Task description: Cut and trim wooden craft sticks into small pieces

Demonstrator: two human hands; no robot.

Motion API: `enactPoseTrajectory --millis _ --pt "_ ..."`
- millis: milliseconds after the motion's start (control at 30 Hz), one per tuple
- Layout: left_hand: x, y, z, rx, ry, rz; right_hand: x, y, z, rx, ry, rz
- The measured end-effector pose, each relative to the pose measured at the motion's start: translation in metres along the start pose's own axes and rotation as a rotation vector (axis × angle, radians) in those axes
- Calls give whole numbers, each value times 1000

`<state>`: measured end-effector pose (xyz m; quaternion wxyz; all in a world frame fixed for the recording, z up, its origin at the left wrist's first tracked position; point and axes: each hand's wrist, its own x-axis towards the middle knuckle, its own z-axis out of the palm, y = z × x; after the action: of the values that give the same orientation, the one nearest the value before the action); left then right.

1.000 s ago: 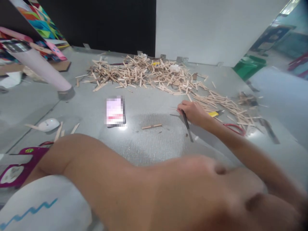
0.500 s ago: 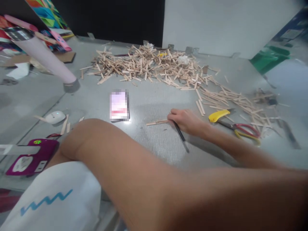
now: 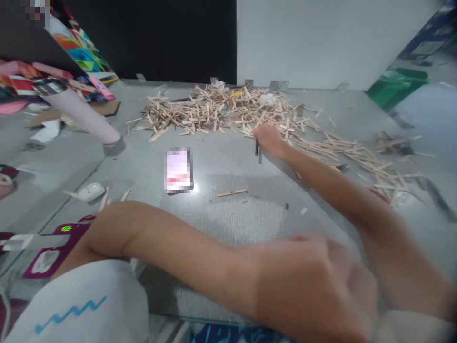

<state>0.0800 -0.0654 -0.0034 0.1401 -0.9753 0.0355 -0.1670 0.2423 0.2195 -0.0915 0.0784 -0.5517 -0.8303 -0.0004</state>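
At the front edge of the wooden stick pile (image 3: 207, 112), my right hand (image 3: 270, 139) is closed around a slim black pen-like tool (image 3: 256, 146), its end pointing down toward the table. Whether those fingers also touch a stick cannot be seen. My left hand (image 3: 314, 286) is large, blurred and curled into a fist close to the camera. What it holds, if anything, is hidden. Between the hands, a single wooden stick (image 3: 232, 193) with a small dark mark lies on the grey table.
A phone (image 3: 178, 170) lies left of centre, with a mouse (image 3: 91, 192) and purple device (image 3: 46, 257) farther left. A pinkish tumbler (image 3: 84, 116) stands behind them. Loose sticks spread to the right. My right forearm partly covers a yellow-handled tool (image 3: 335, 168).
My right hand has moved away from the single stick to the pile, carrying the black tool. The stick stays on the table. My left fist has come into view at the lower right.
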Motion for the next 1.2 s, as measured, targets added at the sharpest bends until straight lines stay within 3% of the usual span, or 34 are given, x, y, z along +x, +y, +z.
enactPoseTrajectory --millis 100,200,267,367,467,600,700,833,967,1100,1200 --pt "-26 -9 21 18 49 -48 -18 7 -9 84 32 -46" --pt "-57 -10 47 112 -156 -273 -61 -1 -20 206 -36 -192" --pt "-72 -6 63 167 -183 -376 -97 -11 -27 283 -132 -298" --pt "-83 1 83 165 -74 -458 -144 -27 -34 537 -356 -442" --pt "-86 5 95 115 29 -482 -169 -33 -31 590 -427 -397" --pt "-88 3 101 112 66 -466 -176 -29 -24 507 -355 -348" --pt "-90 0 104 156 83 -469 -180 -27 -25 491 -206 -292" --pt "-91 -4 111 210 51 -466 -191 -32 -27 631 -29 -81" --pt "-92 -5 114 214 22 -458 -196 -41 -22 892 -171 126" --pt "-91 -4 116 217 40 -454 -197 -47 -17 908 -236 83" --pt "-91 -3 119 223 79 -456 -198 -48 -13 1066 -281 151"
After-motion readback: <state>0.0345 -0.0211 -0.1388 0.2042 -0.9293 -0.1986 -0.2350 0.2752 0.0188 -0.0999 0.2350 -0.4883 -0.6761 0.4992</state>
